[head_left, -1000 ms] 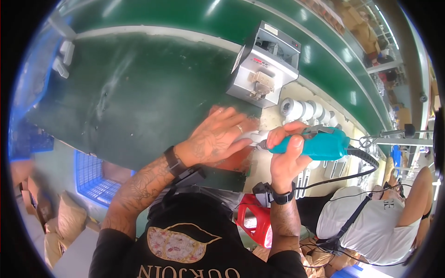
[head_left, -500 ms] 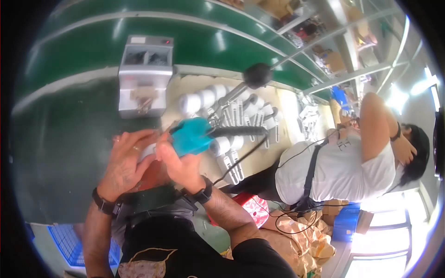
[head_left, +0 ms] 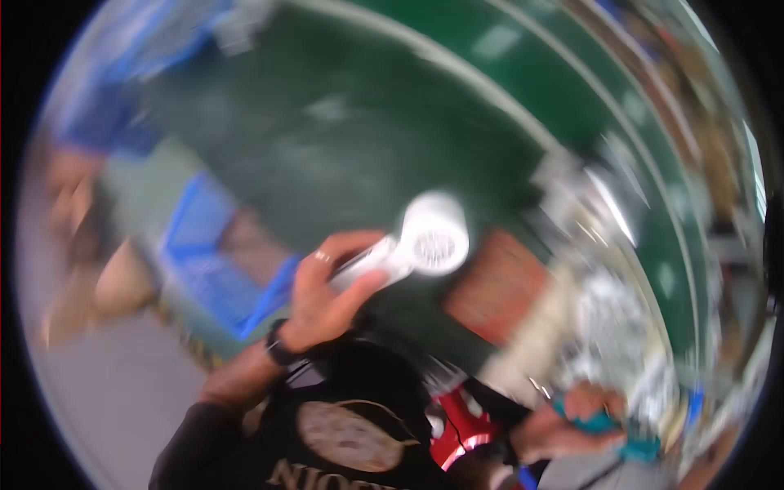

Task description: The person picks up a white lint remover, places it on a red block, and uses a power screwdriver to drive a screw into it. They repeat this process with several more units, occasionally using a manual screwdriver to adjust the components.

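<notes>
In my left hand (head_left: 322, 298) is a white hair dryer (head_left: 435, 233), its handle between my thumb and fingers. The round barrel points up and right, and a grille shows at its near end. Off to the lower right, my right hand (head_left: 563, 437) is wrapped round a teal electric screwdriver (head_left: 641, 447), well apart from the dryer. Motion smears this hand and the tool.
The dark green work table (head_left: 327, 155) spreads beyond my hands. A reddish-brown board (head_left: 498, 286) lies right of the dryer. Blurred grey-white items (head_left: 608, 335) are farther right. A blue crate (head_left: 200, 220) stands to the left, and something red (head_left: 461, 429) is below.
The view has swung left. My hands have moved apart: the left carries the hair dryer, the right has taken the screwdriver away to the right.
</notes>
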Demonstrator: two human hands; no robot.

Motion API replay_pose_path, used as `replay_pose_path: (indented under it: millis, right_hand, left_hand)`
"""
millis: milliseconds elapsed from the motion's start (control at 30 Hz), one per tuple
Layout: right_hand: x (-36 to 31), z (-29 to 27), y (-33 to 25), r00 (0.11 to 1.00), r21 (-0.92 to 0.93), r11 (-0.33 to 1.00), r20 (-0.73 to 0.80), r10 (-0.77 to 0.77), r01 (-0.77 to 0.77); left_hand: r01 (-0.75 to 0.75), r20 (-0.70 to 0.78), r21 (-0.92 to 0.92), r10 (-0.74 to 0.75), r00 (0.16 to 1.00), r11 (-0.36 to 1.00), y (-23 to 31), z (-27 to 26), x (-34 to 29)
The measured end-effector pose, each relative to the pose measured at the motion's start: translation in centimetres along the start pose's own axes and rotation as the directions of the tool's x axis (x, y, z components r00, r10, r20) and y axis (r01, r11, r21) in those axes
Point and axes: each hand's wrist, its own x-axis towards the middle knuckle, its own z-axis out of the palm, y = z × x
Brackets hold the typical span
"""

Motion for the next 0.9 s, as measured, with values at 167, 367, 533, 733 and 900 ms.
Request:
replay_pose_path:
  millis: [167,367,533,733,900]
  right_hand:
    - [-1.1,0.2,2.8,0.998,-0.482,0.876,-0.055,-0.034,0.003]
    - [0.0,2.9,4.5,0.987,-0.365,0.923,0.045,0.151,-0.124]
    - [-0.5,3.2,4.0,0.959,-0.329,0.921,0.117,0.257,-0.207]
    - [-3.1,2.8,2.9,0.976,-0.529,0.841,0.098,0.193,-0.113]
    - [-5.2,4.0,2.2,0.992,-0.621,0.783,0.070,0.109,-0.042]
  left_hand:
    - [0.084,-0.756,-0.323,-0.310,0.576,0.943,-6.8,-13.9,-5.9]
    - [0.587,-0.887,-0.078,-0.325,0.329,0.806,-22.9,-22.9,-15.4]
    - [0.693,-0.799,0.354,-0.181,0.573,0.628,-32.0,-21.4,-13.6]
    - [0.382,-0.119,0.710,-0.434,0.893,0.592,-33.8,-16.8,-5.8]
    - [0.182,0.050,0.913,-0.542,0.839,0.365,-35.8,-13.9,-3.1]
